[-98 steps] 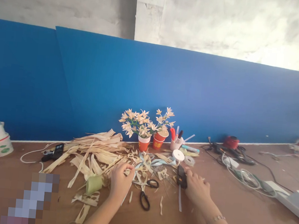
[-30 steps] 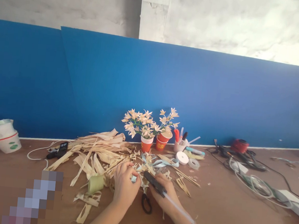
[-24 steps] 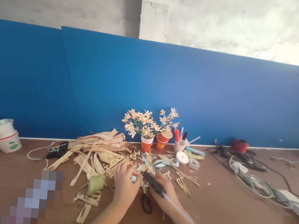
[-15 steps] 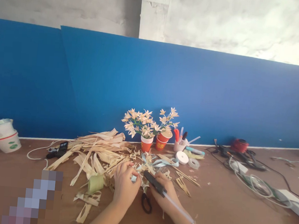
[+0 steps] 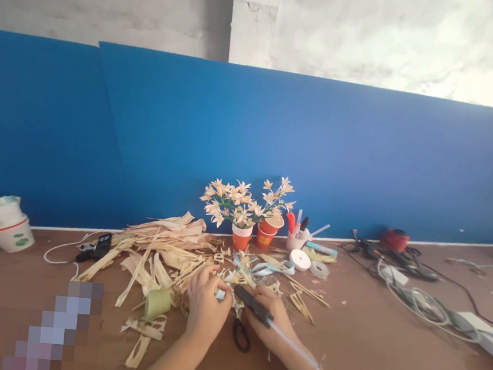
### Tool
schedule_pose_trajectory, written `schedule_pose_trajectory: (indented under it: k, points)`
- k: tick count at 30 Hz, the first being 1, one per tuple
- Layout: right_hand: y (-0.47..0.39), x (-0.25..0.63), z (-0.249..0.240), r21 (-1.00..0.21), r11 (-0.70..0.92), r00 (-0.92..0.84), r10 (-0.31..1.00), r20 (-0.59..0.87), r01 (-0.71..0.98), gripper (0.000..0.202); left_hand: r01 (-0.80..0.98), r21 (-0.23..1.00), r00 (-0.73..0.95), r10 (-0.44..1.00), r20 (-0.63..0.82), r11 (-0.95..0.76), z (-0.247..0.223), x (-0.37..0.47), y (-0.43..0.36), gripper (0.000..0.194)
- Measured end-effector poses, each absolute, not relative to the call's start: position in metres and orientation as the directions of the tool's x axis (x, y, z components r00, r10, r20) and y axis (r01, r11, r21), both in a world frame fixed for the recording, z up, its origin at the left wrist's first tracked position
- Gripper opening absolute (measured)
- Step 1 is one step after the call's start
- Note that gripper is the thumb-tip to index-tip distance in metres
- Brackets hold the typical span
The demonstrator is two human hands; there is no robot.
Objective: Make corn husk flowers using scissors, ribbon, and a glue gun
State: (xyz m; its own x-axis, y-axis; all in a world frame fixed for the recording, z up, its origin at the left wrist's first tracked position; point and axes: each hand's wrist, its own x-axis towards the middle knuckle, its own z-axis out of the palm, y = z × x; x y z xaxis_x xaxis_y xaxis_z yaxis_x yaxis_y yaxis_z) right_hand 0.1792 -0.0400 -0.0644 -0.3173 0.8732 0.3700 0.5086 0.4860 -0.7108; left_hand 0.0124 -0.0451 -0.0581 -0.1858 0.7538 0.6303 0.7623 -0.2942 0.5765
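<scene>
My right hand (image 5: pixel 271 319) is wrapped round a black hot glue gun (image 5: pixel 253 303), with a long translucent glue stick (image 5: pixel 295 345) running out of its back over my wrist. Its front end points at my left hand (image 5: pixel 208 305), whose thumb and forefinger are pinched together. Something small and pale blue (image 5: pixel 220 294) shows at those fingertips; its kind is too small to tell. Between my hands lie scissors with black handles (image 5: pixel 242 335), their blades partly hidden. Beside my left hand stands a roll of pale green tape-like material (image 5: pixel 158 303).
Dried husk strips (image 5: pixel 158 252) spread left of centre. Behind my hands, pale flowers (image 5: pixel 232 201) stand in red paper cups (image 5: pixel 240 239). A white spool (image 5: pixel 300 260) and clear tape (image 5: pixel 319 270) lie nearby. Cables (image 5: pixel 425 310) trail at right; a blue partition (image 5: pixel 319 145) rises behind.
The glue gun's front end has shifted slightly left, closer to my left fingertips. My left hand keeps its pinch in the same place.
</scene>
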Motion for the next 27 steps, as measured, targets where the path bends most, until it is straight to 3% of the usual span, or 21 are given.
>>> schedule_pose_trajectory:
  k: [27]
  points:
    - [-0.0406, 0.1817, -0.0615, -0.677, 0.527, -0.351, 0.849, 0.395, 0.513, 0.010, 0.785, 0.540, -0.176, 0.727, 0.663, -0.303, -0.0589, 0.0111, -0.0439, 0.014]
